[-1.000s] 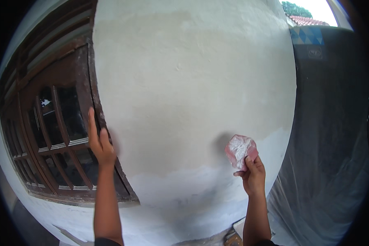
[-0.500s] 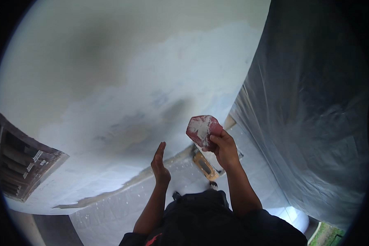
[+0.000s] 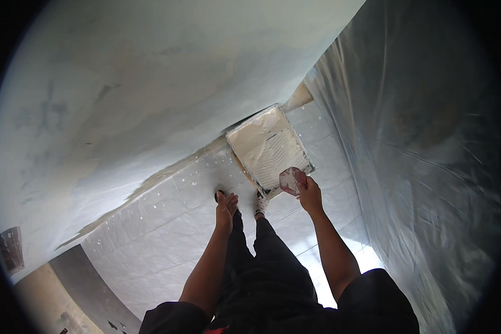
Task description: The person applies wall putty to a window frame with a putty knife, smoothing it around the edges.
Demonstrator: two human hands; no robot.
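In my right hand [image 3: 311,197] is a dark red, many-sided plastic spreader [image 3: 291,180], its face smeared with white filler. My fingers and thumb grip its right edge. The spreader appears over the lower right corner of a paint tray [image 3: 254,136], whose ribbed floor is coated in cream-white paint; whether they touch I cannot tell. My left hand [image 3: 225,210] is raised to the left of the tray, fingers stretched out and nothing in it. Below that hand my feet and dark trousers show.
A pale, patchy wall [image 3: 150,94] rises along the left and top. Clear plastic sheeting [image 3: 423,167] hangs down the right side. The grey, paint-spotted floor covering [image 3: 150,239] lies underfoot. A brown window frame [image 3: 10,250] shows at the far left.
My view has tipped down from the wall to the floor, bringing the whole tray into sight. The spreader has gone from in front of the wall to over the tray's corner, still in my right hand.
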